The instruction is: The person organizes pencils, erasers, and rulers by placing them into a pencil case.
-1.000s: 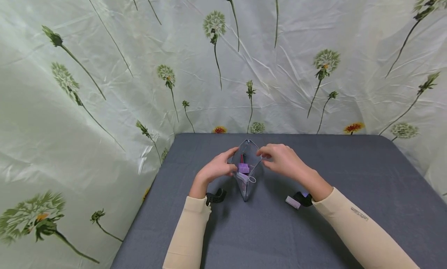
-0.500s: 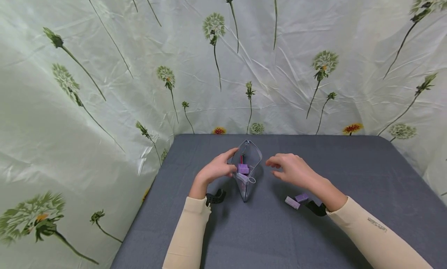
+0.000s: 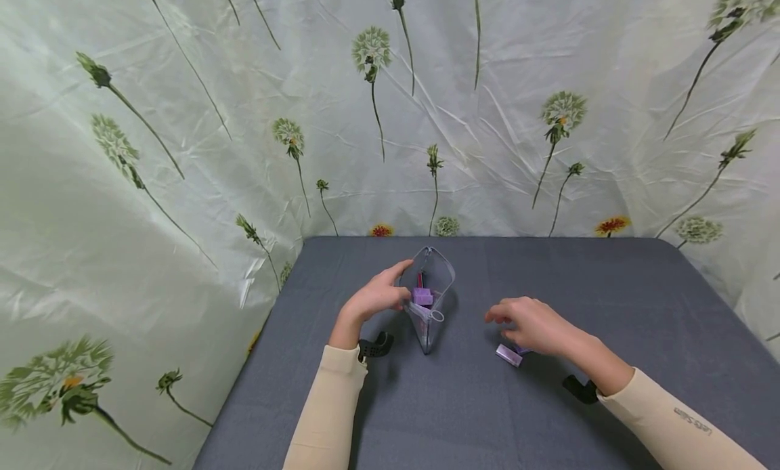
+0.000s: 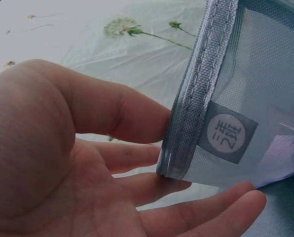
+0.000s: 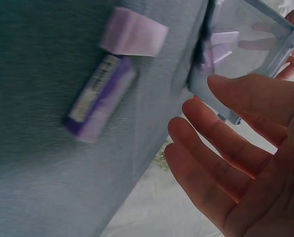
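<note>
A see-through grey mesh zip pouch [image 3: 428, 333] stands with its mouth spread wide. My left hand [image 3: 374, 297] holds its left edge, thumb on one side and fingers on the other, as the left wrist view shows beside a sewn-on tag [image 4: 228, 132]. Inside the pouch lie a purple block [image 3: 422, 296] and a thin red and black item. My right hand [image 3: 539, 326] is empty, fingers loosely bent, over two small eraser-like blocks on the table. One is pale lilac [image 3: 508, 355]; the other, purple with a printed label [image 5: 100, 98], is mostly hidden under the hand in the head view.
The dark grey cloth-covered table [image 3: 426, 416] ends at a hanging white curtain [image 3: 487, 118] with a dandelion print, behind and to the left. A ring-shaped zip pull [image 3: 437, 316] hangs at the pouch's near end.
My right hand has left the pouch's right edge and moved right and towards me, over the two blocks. The left hand stays on the pouch, which remains spread.
</note>
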The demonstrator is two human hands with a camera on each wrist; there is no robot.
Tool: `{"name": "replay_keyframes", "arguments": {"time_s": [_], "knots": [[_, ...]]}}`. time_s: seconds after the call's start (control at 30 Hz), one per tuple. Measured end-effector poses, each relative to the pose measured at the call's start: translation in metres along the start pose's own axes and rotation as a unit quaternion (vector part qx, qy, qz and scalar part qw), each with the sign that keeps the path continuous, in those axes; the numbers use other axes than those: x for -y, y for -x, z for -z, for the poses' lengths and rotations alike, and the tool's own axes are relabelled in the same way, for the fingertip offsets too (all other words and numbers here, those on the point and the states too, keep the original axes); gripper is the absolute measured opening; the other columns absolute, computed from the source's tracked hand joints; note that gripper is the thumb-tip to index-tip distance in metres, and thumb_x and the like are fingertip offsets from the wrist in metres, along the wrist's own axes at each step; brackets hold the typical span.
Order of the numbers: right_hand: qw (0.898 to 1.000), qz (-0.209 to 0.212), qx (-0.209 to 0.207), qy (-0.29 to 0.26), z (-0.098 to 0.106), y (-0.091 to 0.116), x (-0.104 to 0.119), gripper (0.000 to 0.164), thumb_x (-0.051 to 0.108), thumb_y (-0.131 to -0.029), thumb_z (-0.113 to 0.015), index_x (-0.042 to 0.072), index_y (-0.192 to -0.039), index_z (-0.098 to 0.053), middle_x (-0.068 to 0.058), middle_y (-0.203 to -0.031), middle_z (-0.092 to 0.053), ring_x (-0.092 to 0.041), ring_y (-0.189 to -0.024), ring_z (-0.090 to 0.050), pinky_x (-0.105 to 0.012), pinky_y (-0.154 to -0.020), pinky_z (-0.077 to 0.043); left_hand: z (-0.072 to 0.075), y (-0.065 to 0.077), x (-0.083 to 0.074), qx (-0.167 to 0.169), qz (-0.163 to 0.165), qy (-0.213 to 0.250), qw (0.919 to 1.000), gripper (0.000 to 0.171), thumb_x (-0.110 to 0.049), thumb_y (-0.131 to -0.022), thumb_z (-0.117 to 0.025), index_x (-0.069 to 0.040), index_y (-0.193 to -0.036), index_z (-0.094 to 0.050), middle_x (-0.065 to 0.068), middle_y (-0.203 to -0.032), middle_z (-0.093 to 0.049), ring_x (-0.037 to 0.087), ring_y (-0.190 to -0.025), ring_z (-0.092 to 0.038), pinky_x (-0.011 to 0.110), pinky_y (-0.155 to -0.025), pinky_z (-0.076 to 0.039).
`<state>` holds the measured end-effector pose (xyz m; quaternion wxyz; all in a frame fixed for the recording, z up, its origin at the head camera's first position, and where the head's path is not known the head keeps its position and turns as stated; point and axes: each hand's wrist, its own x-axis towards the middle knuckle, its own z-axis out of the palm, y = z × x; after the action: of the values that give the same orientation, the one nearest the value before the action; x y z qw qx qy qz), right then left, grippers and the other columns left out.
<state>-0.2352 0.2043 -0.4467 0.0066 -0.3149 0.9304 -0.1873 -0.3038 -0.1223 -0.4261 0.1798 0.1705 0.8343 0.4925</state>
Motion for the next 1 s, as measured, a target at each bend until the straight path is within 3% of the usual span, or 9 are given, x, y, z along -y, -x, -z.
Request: {"name": "replay_keyframes", "arguments": {"time_s": [0.23,0.47,0.53,0.67,0.7,0.8,0.87,0.93,1.0], "knots": [[1.000,0.001,0.019,-0.012,-0.006,0.021,-0.007,0.033,-0.003,-0.082,-0.074,0.015,-0.110,-0.075,0.002,-0.101,-0.067,-0.020,-0.089,-0.066,-0.031,-0.064,-0.050,-0.001,0.000,0.003,-0.019,0.001,0.009,0.9998,0.070,-0.005,-0.094,-0.055,-0.019,-0.159,-0.032,0.008,-0.162,-0.028,0.022,-0.084,-0.062,0.050,-0.081,-0.054],[1.000,0.023,-0.001,-0.005,-0.010,0.034,-0.009,0.034,-0.005,-0.080,-0.072,0.017,-0.106,-0.075,0.006,-0.094,-0.065,-0.013,-0.080,-0.059,-0.029,-0.064,-0.045,0.000,-0.002,0.006,-0.040,-0.003,0.010,0.9991,0.060,-0.007,-0.098,-0.054,-0.019,-0.155,-0.041,0.005,-0.159,-0.035,0.025,-0.078,-0.058,0.058,-0.083,-0.051],[1.000,0.025,-0.005,-0.005,-0.011,0.036,-0.009,0.036,-0.006,-0.078,-0.072,0.018,-0.105,-0.075,0.007,-0.093,-0.064,-0.012,-0.077,-0.056,-0.028,-0.063,-0.043,0.000,-0.002,0.006,-0.045,-0.003,0.006,0.9990,0.058,-0.008,-0.099,-0.054,-0.021,-0.154,-0.043,0.004,-0.158,-0.037,0.028,-0.073,-0.057,0.053,-0.078,-0.052],[1.000,0.024,-0.013,0.002,-0.014,0.037,-0.010,0.039,-0.008,-0.076,-0.073,0.018,-0.104,-0.076,0.006,-0.094,-0.064,-0.013,-0.076,-0.054,-0.027,-0.062,-0.041,0.000,-0.002,0.006,-0.053,-0.016,-0.004,0.9985,0.055,-0.007,-0.098,-0.053,-0.019,-0.152,-0.047,0.007,-0.153,-0.043,0.022,-0.057,-0.048,0.036,-0.063,-0.048],[1.000,0.023,-0.015,0.006,-0.015,0.037,-0.011,0.039,-0.008,-0.076,-0.074,0.018,-0.105,-0.076,0.006,-0.094,-0.064,-0.013,-0.077,-0.054,-0.027,-0.063,-0.042,0.000,-0.002,0.006,-0.055,-0.020,-0.006,0.9983,0.054,-0.007,-0.098,-0.053,-0.019,-0.151,-0.048,0.007,-0.149,-0.046,0.020,-0.054,-0.046,0.033,-0.059,-0.045],[0.999,0.017,-0.022,0.019,-0.016,0.037,-0.013,0.040,-0.008,-0.074,-0.076,0.018,-0.104,-0.076,0.005,-0.097,-0.065,-0.013,-0.081,-0.056,-0.029,-0.064,-0.044,-0.001,-0.002,0.006,-0.054,-0.026,-0.013,0.9981,0.053,-0.007,-0.097,-0.052,-0.021,-0.148,-0.053,0.009,-0.107,-0.062,0.013,-0.049,-0.035,0.030,-0.054,-0.038],[0.999,0.012,-0.024,0.024,-0.018,0.038,-0.014,0.040,-0.008,-0.073,-0.078,0.018,-0.104,-0.076,0.006,-0.096,-0.064,-0.012,-0.081,-0.056,-0.030,-0.064,-0.045,-0.001,-0.002,0.005,-0.054,-0.026,-0.017,0.9981,0.052,-0.007,-0.096,-0.052,-0.024,-0.146,-0.055,0.005,-0.079,-0.053,0.013,-0.048,-0.031,0.029,-0.052,-0.035],[0.999,0.007,-0.025,0.029,-0.020,0.038,-0.014,0.040,-0.007,-0.072,-0.079,0.019,-0.102,-0.076,0.006,-0.095,-0.063,-0.011,-0.079,-0.055,-0.030,-0.063,-0.045,-0.001,-0.003,0.005,-0.055,-0.022,-0.019,0.9980,0.051,-0.008,-0.096,-0.052,-0.026,-0.144,-0.057,0.000,-0.068,-0.042,0.012,-0.048,-0.030,0.029,-0.051,-0.034],[0.999,0.004,-0.024,0.030,-0.022,0.038,-0.016,0.038,-0.008,-0.073,-0.079,0.019,-0.100,-0.076,0.007,-0.093,-0.063,-0.010,-0.078,-0.054,-0.029,-0.062,-0.044,-0.002,-0.003,0.006,-0.057,-0.021,-0.019,0.9980,0.050,-0.008,-0.096,-0.052,-0.026,-0.143,-0.058,-0.001,-0.068,-0.042,0.013,-0.049,-0.031,0.030,-0.052,-0.035]]}}
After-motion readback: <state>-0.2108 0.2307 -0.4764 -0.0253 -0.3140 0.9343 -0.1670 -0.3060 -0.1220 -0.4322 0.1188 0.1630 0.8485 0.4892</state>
